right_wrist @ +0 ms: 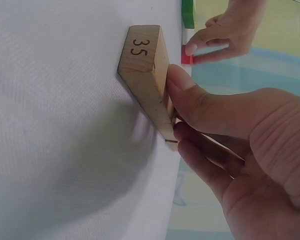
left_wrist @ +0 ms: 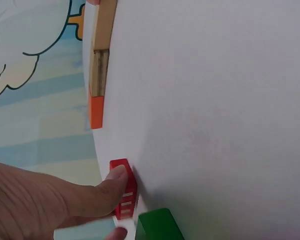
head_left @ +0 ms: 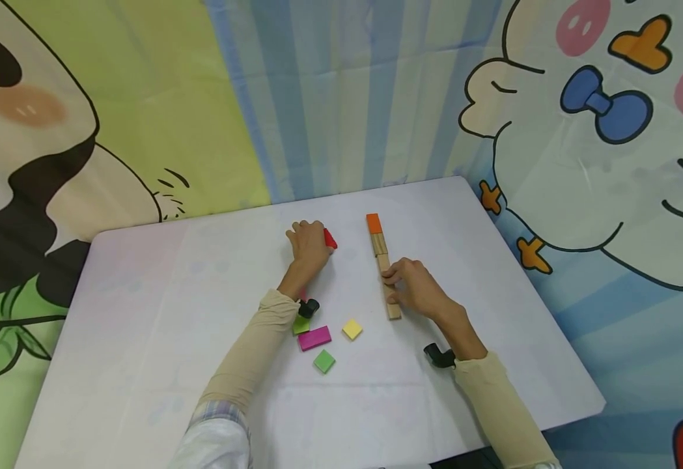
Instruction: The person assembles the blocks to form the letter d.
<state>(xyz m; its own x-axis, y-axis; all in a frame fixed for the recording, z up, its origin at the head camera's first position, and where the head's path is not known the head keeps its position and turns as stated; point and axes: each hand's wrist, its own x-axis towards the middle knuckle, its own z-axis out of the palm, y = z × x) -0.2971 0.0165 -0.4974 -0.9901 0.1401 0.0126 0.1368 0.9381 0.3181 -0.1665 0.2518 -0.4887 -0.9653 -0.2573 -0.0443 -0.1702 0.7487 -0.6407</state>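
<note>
My left hand point(head_left: 308, 246) pinches a small red block point(left_wrist: 122, 190) with white stripes on its side, the thumb lying across it. Close by, a dark green block point(left_wrist: 160, 225) shows in the left wrist view. Right of the left hand, a row of blocks stretches over the table: an orange block point(head_left: 373, 223) at the far end, a ridged wooden block point(head_left: 379, 244), then plain wood. My right hand point(head_left: 420, 286) grips the nearest plain wooden block point(right_wrist: 145, 70), marked 35, between thumb and fingers. Part of that block is hidden by the fingers.
On the white table point(head_left: 200, 339), near the left forearm, lie a magenta block point(head_left: 314, 338), a yellow block point(head_left: 352, 329), a green square block point(head_left: 324, 361) and a partly covered lime block point(head_left: 301, 325). A cartoon-printed curtain point(head_left: 341, 98) hangs behind the table's far edge.
</note>
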